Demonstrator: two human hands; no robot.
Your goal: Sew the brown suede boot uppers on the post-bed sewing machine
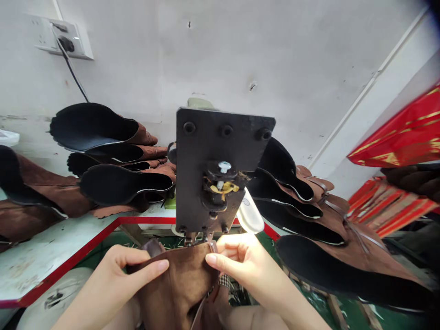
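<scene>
A brown suede boot shaft (187,279) hangs below the head of a black sewing machine (202,151). Its upper edge lies at the needle and presser foot, at the bottom of the machine's front plate. My left hand (134,270) pinches that edge on the left, thumb in front and fingers behind. On the right my right hand (233,259) grips the same edge near the presser foot, its thumb on the suede. A small lamp with a white shade (250,213) lights the right hand. The needle tip itself is too small to make out.
Brown boots with black soles (127,183) are stacked on the white table (51,256) at left, which has a red edge. More boots (309,256) lie at right. A red bag (402,133) is at far right. A power outlet (63,36) with a plugged-in cord is on the wall.
</scene>
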